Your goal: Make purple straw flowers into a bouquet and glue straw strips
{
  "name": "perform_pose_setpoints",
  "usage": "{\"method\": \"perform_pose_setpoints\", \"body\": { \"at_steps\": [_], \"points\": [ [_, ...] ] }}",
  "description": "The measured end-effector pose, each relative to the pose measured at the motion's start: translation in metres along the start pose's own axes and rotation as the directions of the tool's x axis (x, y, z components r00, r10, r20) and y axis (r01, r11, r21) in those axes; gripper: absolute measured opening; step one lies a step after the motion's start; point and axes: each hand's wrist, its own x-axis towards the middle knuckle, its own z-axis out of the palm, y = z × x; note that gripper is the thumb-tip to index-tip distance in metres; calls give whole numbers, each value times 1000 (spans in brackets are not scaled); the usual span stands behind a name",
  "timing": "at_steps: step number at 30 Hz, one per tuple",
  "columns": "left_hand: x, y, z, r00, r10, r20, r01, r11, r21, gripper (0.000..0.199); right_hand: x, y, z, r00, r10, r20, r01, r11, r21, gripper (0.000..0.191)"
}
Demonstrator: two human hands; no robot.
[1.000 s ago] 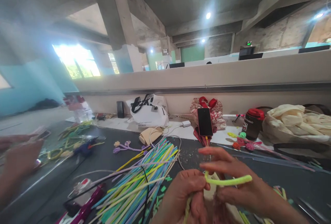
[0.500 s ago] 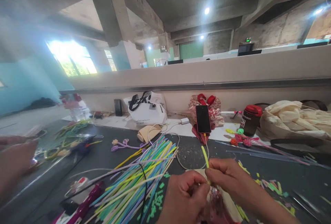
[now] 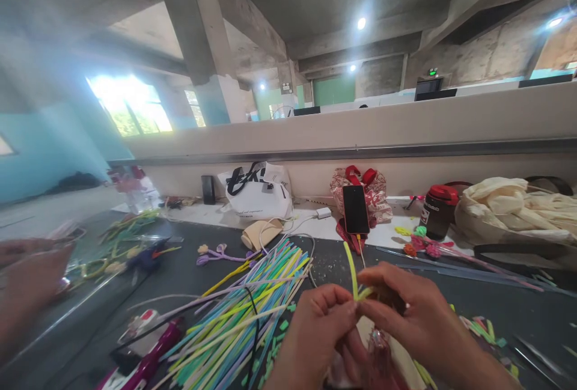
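A yellow-green fuzzy stem point(image 3: 351, 267) stands up between my two hands, with a second yellow-green length bending off to the right at its base. My left hand point(image 3: 322, 324) pinches the base of the stem between thumb and finger. My right hand point(image 3: 403, 312) has its thumb and index finger closed around the bent length, close to my left fingertips. Just below the hands a shiny reddish object point(image 3: 381, 348) lies on something beige, partly covered by them. Left of my hands spreads a pile of coloured fuzzy stems point(image 3: 243, 312).
Green cut pieces point(image 3: 274, 342) lie beside the pile. A magenta tool point(image 3: 155, 348) is at lower left. Behind stand a phone point(image 3: 356, 210), a white bag point(image 3: 256, 191) and a dark cup point(image 3: 437, 213). Tweezers point(image 3: 536, 360) lie at right. Another person's hand point(image 3: 36, 270) is far left.
The yellow-green stem now shows a second length bent to the right. My right hand has turned and its fingers have spread from a tighter grip. The view has shifted slightly.
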Motion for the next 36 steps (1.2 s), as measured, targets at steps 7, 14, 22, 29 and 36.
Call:
{"method": "perform_pose_setpoints", "body": {
  "at_steps": [7,14,22,29,36],
  "points": [
    [-1,-7,-13,974,-53,221,86,986,-144,13,7,17,-4,846,-532,48,527,817,-235,35],
    [-3,-12,-24,952,-81,294,125,983,-133,15,5,10,-2,893,-431,133,447,884,-138,13],
    [-24,4,-10,996,85,-21,-58,818,572,18,3,0,11,831,234,504,-484,751,450,18],
    [-25,-1,-1,989,127,-77,-72,862,503,15,5,-2,18,797,325,509,-572,678,462,19],
    [-15,-3,-9,998,10,61,-14,998,53,16,10,19,-1,956,79,283,-220,829,514,25]
  ]
}}
